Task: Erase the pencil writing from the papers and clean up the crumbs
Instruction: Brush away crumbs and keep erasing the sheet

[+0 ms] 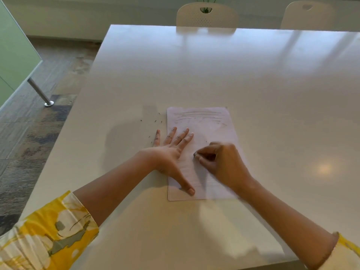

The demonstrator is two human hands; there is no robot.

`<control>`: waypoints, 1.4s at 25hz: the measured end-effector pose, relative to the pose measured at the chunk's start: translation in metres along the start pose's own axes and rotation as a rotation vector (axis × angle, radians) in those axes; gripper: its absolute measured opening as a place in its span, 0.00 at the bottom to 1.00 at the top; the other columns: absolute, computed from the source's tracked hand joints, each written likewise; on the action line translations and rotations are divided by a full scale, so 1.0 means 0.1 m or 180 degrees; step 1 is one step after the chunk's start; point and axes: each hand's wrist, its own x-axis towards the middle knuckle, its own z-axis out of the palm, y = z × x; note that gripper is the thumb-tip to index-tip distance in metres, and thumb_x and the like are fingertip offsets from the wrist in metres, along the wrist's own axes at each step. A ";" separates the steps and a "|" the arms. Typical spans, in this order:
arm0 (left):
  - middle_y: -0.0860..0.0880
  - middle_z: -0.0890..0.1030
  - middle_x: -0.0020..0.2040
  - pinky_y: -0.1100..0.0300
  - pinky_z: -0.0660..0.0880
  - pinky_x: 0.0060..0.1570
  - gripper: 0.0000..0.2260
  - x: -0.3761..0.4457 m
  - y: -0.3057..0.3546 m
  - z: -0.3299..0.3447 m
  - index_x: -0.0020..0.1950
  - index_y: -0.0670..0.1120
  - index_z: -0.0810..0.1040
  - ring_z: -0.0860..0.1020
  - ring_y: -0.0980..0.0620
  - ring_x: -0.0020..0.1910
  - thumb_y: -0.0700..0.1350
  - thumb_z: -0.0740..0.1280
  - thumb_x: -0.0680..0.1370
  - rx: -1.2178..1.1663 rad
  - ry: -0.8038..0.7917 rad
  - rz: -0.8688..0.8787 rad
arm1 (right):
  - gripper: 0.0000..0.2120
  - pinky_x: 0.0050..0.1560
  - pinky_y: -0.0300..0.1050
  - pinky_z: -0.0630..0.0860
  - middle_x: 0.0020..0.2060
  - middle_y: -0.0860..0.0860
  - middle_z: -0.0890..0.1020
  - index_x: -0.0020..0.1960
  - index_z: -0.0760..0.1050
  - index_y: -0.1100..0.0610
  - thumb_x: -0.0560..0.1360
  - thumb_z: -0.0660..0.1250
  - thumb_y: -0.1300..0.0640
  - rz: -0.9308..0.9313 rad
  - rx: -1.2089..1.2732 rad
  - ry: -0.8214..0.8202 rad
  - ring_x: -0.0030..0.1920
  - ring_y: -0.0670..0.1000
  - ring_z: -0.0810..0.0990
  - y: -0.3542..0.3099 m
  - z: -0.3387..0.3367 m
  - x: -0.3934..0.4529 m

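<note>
White paper (202,121) lies lengthwise away from her; pencil lines remain at its far end, beyond both hands. Left hand (169,152) flat, pinning; right hand (218,158) pinches something small, presumably an eraser.

The left hand (171,151) presses flat on the paper (212,121); the right hand (220,160) pinches a small eraser (195,155), crumbs (155,121) beyond the left fingertips.

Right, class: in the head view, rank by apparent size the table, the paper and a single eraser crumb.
1. table
2. paper
3. eraser crumb, a mere speck
No ties: the paper lies on the table, crumbs beside it.
</note>
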 end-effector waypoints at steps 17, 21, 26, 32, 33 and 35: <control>0.59 0.19 0.72 0.41 0.18 0.65 0.74 0.00 0.02 -0.02 0.75 0.56 0.22 0.17 0.52 0.68 0.77 0.74 0.52 0.0119 -0.0059 -0.0035 | 0.06 0.38 0.31 0.77 0.38 0.46 0.84 0.50 0.86 0.55 0.74 0.74 0.56 -0.0104 0.0356 -0.0428 0.34 0.42 0.81 -0.26 0.02 -0.26; 0.60 0.19 0.72 0.39 0.20 0.67 0.74 -0.01 0.03 -0.03 0.74 0.58 0.22 0.16 0.53 0.67 0.77 0.75 0.51 0.0040 -0.0129 -0.0069 | 0.07 0.44 0.43 0.82 0.42 0.48 0.87 0.50 0.86 0.55 0.74 0.74 0.55 0.0230 -0.0004 0.0179 0.38 0.43 0.83 0.13 -0.03 0.34; 0.59 0.19 0.72 0.39 0.20 0.67 0.74 0.00 0.03 -0.02 0.74 0.57 0.22 0.16 0.52 0.67 0.76 0.75 0.52 0.0107 -0.0090 -0.0038 | 0.06 0.40 0.32 0.78 0.39 0.49 0.85 0.50 0.87 0.55 0.74 0.74 0.56 -0.0005 0.0130 -0.0252 0.34 0.43 0.81 -0.13 0.04 -0.04; 0.59 0.18 0.71 0.38 0.21 0.68 0.74 0.01 0.01 -0.02 0.74 0.57 0.21 0.16 0.52 0.67 0.77 0.75 0.51 0.0059 -0.0120 -0.0030 | 0.07 0.42 0.41 0.82 0.40 0.49 0.85 0.50 0.86 0.56 0.74 0.74 0.56 -0.0049 0.0082 -0.0128 0.36 0.44 0.82 0.00 0.02 0.19; 0.59 0.18 0.71 0.38 0.21 0.68 0.74 0.01 0.00 -0.01 0.74 0.58 0.22 0.16 0.52 0.67 0.77 0.75 0.51 0.0030 -0.0126 -0.0031 | 0.07 0.42 0.42 0.82 0.41 0.50 0.86 0.51 0.86 0.56 0.74 0.74 0.56 0.0048 0.0026 0.0001 0.37 0.44 0.83 0.05 0.01 0.30; 0.59 0.19 0.72 0.38 0.21 0.68 0.74 0.01 0.00 -0.02 0.74 0.58 0.22 0.16 0.52 0.67 0.76 0.75 0.51 0.0032 -0.0126 -0.0035 | 0.07 0.43 0.42 0.83 0.42 0.51 0.86 0.52 0.85 0.57 0.75 0.73 0.57 0.0148 -0.0062 0.0088 0.37 0.44 0.83 0.05 0.03 0.36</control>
